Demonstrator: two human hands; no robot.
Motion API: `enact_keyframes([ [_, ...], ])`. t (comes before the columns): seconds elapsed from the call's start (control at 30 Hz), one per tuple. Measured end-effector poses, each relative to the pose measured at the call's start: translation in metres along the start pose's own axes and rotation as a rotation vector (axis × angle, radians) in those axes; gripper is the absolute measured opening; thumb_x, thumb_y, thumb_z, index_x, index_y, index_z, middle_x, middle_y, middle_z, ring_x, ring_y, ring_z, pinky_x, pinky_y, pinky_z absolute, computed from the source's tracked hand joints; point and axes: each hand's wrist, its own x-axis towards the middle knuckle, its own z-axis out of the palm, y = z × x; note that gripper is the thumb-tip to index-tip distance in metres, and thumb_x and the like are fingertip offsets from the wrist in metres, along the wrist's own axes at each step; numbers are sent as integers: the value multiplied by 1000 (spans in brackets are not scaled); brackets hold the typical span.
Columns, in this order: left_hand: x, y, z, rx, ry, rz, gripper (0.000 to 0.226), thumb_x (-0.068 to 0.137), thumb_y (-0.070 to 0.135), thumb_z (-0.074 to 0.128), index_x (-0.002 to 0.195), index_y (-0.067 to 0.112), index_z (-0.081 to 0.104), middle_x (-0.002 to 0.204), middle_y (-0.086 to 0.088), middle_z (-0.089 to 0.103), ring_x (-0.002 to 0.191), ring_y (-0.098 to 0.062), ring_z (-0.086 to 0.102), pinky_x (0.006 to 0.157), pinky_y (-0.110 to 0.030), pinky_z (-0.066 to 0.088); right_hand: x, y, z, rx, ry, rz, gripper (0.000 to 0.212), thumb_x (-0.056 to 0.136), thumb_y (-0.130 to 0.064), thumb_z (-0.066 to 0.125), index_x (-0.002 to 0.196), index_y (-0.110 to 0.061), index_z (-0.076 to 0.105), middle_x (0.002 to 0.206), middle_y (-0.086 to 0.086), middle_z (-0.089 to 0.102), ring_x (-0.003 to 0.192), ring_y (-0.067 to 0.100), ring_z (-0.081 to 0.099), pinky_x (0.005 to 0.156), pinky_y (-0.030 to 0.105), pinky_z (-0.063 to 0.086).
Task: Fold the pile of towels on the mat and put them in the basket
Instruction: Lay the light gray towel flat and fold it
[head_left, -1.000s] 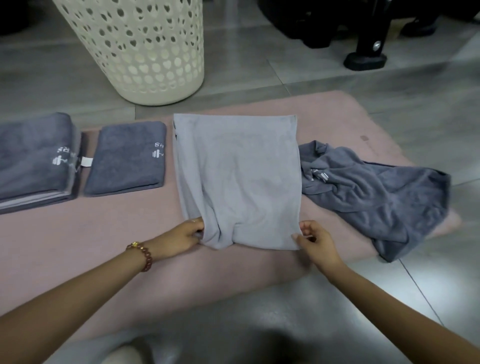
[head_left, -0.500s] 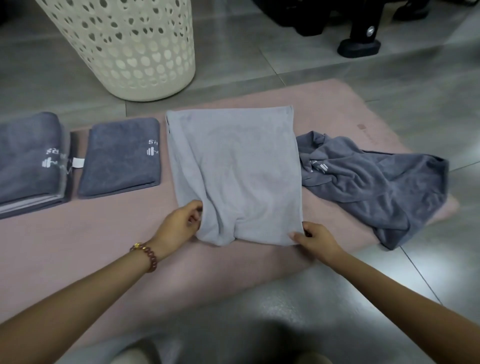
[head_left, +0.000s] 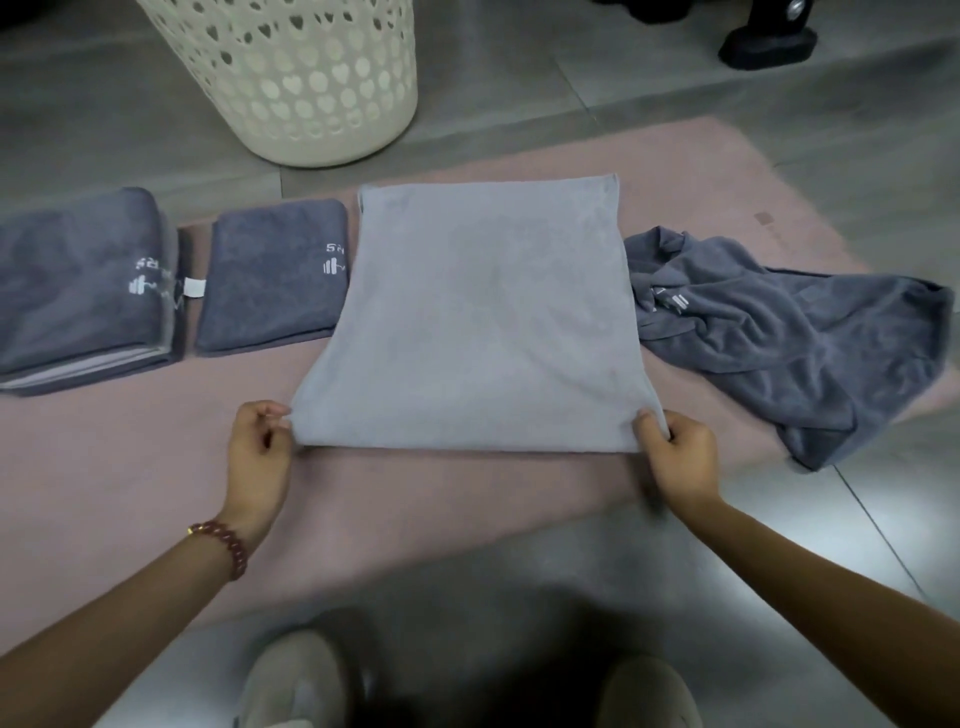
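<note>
A light grey towel (head_left: 483, 317) lies spread flat on the pink mat (head_left: 130, 467) in the middle of the view. My left hand (head_left: 262, 447) pinches its near left corner. My right hand (head_left: 678, 454) pinches its near right corner. The near edge is pulled straight between them. A crumpled dark grey towel (head_left: 789, 338) lies to the right, partly off the mat. Two folded dark grey towels sit to the left: a thick stack (head_left: 78, 291) and a single folded one (head_left: 275, 286). The cream basket (head_left: 311, 78) with heart-shaped holes stands behind the mat.
Grey tiled floor surrounds the mat. A black stand base (head_left: 769, 44) sits at the far right. My two light shoes (head_left: 291, 680) show at the bottom edge, just off the mat's near edge.
My hands have moved apart and pulled the towel's near edge toward me; the bunched near left corner is now spread out and the towel lies smooth and wider.
</note>
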Motion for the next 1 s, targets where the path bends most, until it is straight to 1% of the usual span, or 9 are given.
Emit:
enact_keyframes([
  [0.1, -5, -3, 7, -19, 12, -97, 13, 91, 5, 55, 101, 7, 47, 73, 2, 50, 67, -6, 48, 60, -9, 40, 2, 3, -2, -14, -29, 18, 50, 95, -21, 54, 50, -16, 33, 50, -1, 30, 50, 14, 30, 50, 31, 22],
  [0.2, -1, -4, 10, 78, 4, -182, 15, 88, 15, 64, 84, 3, 56, 71, -5, 53, 63, -14, 46, 57, -19, 39, 8, 6, -6, -26, -63, 59, 46, 94, -23, 55, 53, -10, 39, 54, 7, 33, 53, 17, 32, 53, 32, 24],
  [0.33, 8, -2, 12, 154, -69, -239, 33, 86, 18, 65, 59, 8, 49, 66, -10, 48, 63, -21, 40, 55, -32, 31, 12, 3, -10, -9, -68, 77, 48, 92, -22, 57, 52, -14, 32, 52, 2, 28, 49, 10, 26, 49, 29, 20],
  [0.47, 11, -3, 9, 128, -86, -319, 37, 84, 12, 65, 52, 8, 47, 57, -11, 50, 63, -22, 44, 57, -31, 33, 12, 4, -11, -3, -101, 162, 49, 89, -23, 63, 50, -16, 33, 50, 1, 28, 52, 16, 29, 54, 31, 23],
  [0.63, 17, 8, 9, 34, 6, -180, 28, 82, 0, 59, 63, 15, 44, 61, -9, 45, 55, -20, 41, 49, -27, 33, 14, -3, -11, 48, -84, 231, 48, 86, -21, 65, 49, -15, 34, 52, 5, 30, 53, 17, 29, 54, 30, 24],
  [0.77, 13, 18, 6, -75, -24, -44, 33, 89, -5, 44, 82, 27, 42, 57, -8, 41, 40, -1, 36, 42, -21, 28, 14, -11, -13, 184, -17, 320, 50, 88, -18, 60, 48, -15, 31, 44, 2, 29, 39, 15, 27, 40, 20, 25],
  [0.83, 12, 18, 2, 32, -119, 108, 25, 91, 4, 40, 88, 27, 49, 66, -10, 49, 49, 0, 42, 48, -18, 32, 14, -12, -17, 230, 13, 356, 50, 90, -17, 58, 48, -15, 30, 41, 0, 28, 36, 15, 27, 35, 18, 24],
  [0.9, 11, 11, -2, 197, -224, 200, 21, 89, 12, 38, 91, 18, 58, 86, -7, 60, 71, -8, 52, 62, -11, 36, 13, -12, -19, 227, 15, 361, 50, 90, -17, 58, 48, -14, 30, 41, 1, 30, 39, 17, 29, 38, 21, 27],
  [1.0, 7, 3, -4, 276, -277, 185, 22, 95, 2, 42, 93, 13, 61, 98, -4, 63, 90, -20, 55, 73, -2, 34, 8, -9, -18, 166, -18, 304, 52, 91, -22, 59, 48, -14, 32, 42, 4, 35, 42, 19, 34, 46, 26, 31],
])
